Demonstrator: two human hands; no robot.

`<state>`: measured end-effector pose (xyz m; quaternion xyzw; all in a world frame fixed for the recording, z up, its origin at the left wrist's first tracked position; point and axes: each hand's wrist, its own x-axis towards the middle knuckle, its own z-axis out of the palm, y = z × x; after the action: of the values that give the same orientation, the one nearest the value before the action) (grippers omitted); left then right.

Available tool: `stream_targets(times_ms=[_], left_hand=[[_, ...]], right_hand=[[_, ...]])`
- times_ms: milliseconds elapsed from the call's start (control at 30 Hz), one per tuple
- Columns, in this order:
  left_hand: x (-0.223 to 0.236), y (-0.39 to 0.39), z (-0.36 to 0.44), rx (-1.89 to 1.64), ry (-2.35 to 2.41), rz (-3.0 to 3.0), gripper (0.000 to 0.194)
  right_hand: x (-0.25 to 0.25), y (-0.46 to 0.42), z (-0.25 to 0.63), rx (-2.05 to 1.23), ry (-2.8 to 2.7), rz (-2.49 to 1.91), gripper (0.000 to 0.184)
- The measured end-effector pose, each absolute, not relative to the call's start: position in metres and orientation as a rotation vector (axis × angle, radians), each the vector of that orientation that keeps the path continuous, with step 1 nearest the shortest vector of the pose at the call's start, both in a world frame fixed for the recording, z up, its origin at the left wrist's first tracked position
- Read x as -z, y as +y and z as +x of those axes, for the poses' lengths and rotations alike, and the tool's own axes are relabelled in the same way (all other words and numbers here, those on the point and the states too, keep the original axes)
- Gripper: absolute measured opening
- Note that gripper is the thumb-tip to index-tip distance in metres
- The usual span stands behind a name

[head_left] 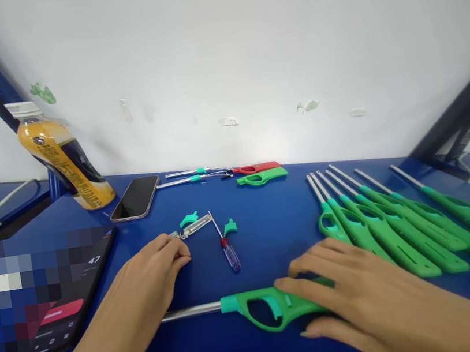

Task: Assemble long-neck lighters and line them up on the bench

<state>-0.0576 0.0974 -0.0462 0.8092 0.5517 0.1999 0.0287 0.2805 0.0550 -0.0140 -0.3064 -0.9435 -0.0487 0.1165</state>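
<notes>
A green long-necked gas lighter [257,308] lies crosswise near the table's front edge, its metal tube pointing left. My right hand [342,289] is over the handle end, fingers on the far side and thumb on the near side. My left hand [154,269] is curled, fingertips down by small clear lighter parts; what the fingers hold, if anything, is hidden. Beside it lie a clear fuel tank [197,226], a teal trigger [189,219] and a second teal trigger [230,226]. Between the hands rests a small screwdriver [229,252] with a clear handle and red collar.
Several assembled green lighters [400,228] fan out at the right. Metal tubes [187,179], a red handle shell [258,168] and a green handle shell [262,177] lie at the back. A phone [135,198], a drink bottle [64,159] and a tablet [67,304] stand or lie left.
</notes>
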Motion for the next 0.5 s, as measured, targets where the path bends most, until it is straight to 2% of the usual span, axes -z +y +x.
stream_targets(times_ms=[133,233,367,500], left_hand=[[0.048,0.095,-0.058,-0.651,1.728,2.512,0.032],[0.04,0.089,-0.061,-0.741,1.8,2.51,0.03],[0.026,0.069,-0.059,-0.933,1.89,2.503,0.024],[0.024,0.045,-0.048,-1.148,1.837,2.509,0.018]], right_hand=[[0.03,0.048,0.281,0.346,-2.743,-0.813,0.046],[0.023,0.05,0.281,0.35,-2.77,-0.72,0.046],[0.008,0.061,0.278,0.06,-2.883,-0.739,0.034],[0.006,0.074,0.273,-0.179,-2.949,-0.936,0.053]])
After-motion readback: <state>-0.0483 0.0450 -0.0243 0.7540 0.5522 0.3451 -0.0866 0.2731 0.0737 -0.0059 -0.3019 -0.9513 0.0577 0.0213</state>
